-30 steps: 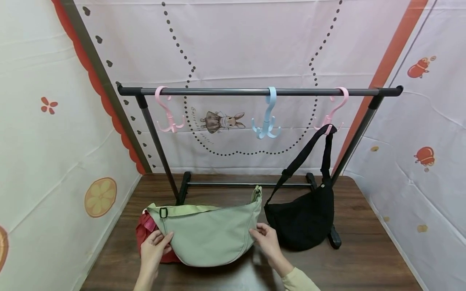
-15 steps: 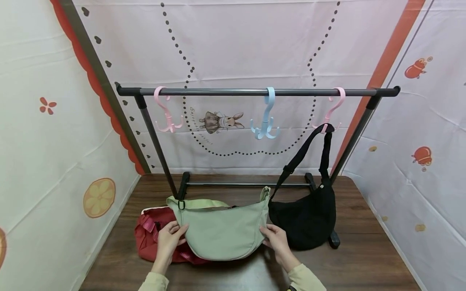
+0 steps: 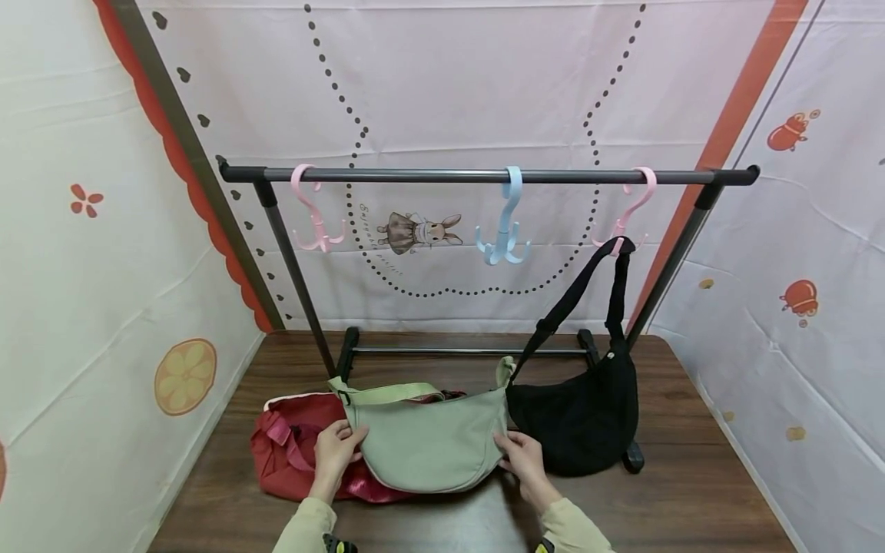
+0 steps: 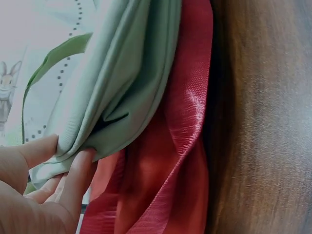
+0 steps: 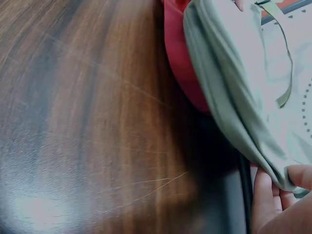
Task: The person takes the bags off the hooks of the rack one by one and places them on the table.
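A pale green shoulder bag [image 3: 432, 445] is held between my two hands, its strap [image 3: 390, 394] lying along the top edge. With thumb and fingers, my left hand [image 3: 335, 453] pinches the bag's left side. On the opposite side my right hand [image 3: 527, 461] pinches it the same way. The left wrist view shows the thumb and fingers gripping a folded edge of the green cloth [image 4: 131, 97]. Behind and to the left lies a red bag [image 3: 290, 453], partly hidden by the green bag and my left hand.
A black rack rail [image 3: 415, 176] carries a pink hook [image 3: 318, 223] at left, a blue hook [image 3: 505, 230] near the middle and another pink hook [image 3: 632, 211] at right. A black bag [image 3: 581, 422] hangs by its strap from the right hook, touching or nearly touching the green bag. Brown table [image 3: 691, 491] underneath.
Both hands have carried the green bag to the right, mostly in the first half second, uncovering more of the red bag. The black bag stays on its hook.
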`<state>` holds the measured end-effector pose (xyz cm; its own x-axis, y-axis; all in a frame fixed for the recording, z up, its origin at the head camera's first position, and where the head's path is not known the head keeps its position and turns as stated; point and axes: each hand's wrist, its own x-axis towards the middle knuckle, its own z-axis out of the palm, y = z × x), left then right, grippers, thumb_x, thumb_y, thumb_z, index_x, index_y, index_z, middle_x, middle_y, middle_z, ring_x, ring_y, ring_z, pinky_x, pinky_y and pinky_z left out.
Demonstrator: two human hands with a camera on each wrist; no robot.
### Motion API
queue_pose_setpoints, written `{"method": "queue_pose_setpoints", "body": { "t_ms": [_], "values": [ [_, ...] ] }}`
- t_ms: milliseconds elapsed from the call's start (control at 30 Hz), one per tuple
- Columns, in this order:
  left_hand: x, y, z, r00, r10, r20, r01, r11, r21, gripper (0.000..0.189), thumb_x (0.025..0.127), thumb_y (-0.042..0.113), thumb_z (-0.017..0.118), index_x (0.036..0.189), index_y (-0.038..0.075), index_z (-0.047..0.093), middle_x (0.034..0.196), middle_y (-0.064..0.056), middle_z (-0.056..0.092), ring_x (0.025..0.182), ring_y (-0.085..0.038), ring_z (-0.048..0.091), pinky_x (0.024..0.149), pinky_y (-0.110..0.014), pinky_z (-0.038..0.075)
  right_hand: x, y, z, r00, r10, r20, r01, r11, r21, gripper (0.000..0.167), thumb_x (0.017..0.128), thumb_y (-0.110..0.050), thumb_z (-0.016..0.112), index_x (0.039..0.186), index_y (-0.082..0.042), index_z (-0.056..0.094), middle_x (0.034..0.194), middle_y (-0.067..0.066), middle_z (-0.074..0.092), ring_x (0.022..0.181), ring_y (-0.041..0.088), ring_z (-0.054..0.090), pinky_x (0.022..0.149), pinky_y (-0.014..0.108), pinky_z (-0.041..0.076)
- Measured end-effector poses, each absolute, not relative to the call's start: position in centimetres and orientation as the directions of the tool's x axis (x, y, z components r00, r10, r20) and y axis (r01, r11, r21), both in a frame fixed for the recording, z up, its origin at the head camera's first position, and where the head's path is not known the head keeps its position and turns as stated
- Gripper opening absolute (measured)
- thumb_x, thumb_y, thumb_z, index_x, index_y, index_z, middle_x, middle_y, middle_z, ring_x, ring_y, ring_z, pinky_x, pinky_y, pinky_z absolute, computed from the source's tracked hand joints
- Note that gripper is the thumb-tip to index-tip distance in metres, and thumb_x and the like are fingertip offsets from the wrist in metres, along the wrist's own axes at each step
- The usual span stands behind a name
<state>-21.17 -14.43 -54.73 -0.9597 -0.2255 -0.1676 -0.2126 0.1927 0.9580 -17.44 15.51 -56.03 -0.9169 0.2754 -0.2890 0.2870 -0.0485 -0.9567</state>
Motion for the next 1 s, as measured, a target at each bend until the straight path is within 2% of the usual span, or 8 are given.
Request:
{"method": "queue_pose_setpoints", "body": {
  "t_ms": [167,533,1000],
  "values": [
    [-21.2,-14.3,-55.1,-0.959,-0.237,-0.153,-0.208,0.224,0.952,0.039,0.082,0.011,0.065,0.110,-0.013,0.054,0.106,-0.032,0.057,0.074,-0.018,0.062,0.055,-0.030,0.054,-17.3,15.3,-56.7,-0.899,0.296,-0.323,0.319,-0.064,-0.946,0.036,0.085,-0.014,0.061,0.108,0.013,0.055,0.090,0.008,0.057,0.057,0.005,0.053,0.052,0.018,0.046],
    [-21.1,-14.3,-55.8,-0.955,-0.258,-0.144,-0.219,0.289,0.932,0.038,0.082,0.009,0.064,0.110,-0.015,0.054,0.104,-0.033,0.058,0.075,-0.022,0.062,0.054,-0.030,0.054,-17.4,15.0,-57.9,-0.869,0.313,-0.384,0.375,-0.090,-0.923,0.039,0.085,-0.011,0.059,0.112,0.016,0.051,0.103,0.020,0.052,0.068,0.005,0.054,0.058,0.021,0.050],
    [-21.2,-14.3,-56.2,-0.957,-0.265,-0.114,-0.212,0.381,0.900,0.038,0.081,0.010,0.066,0.107,-0.016,0.055,0.099,-0.033,0.060,0.066,-0.023,0.064,0.051,-0.031,0.053,-17.8,14.6,-58.6,-0.844,0.360,-0.398,0.398,-0.078,-0.914,0.035,0.082,-0.009,0.061,0.108,0.014,0.055,0.102,0.020,0.052,0.072,0.009,0.055,0.058,0.023,0.051]
  ]
}}
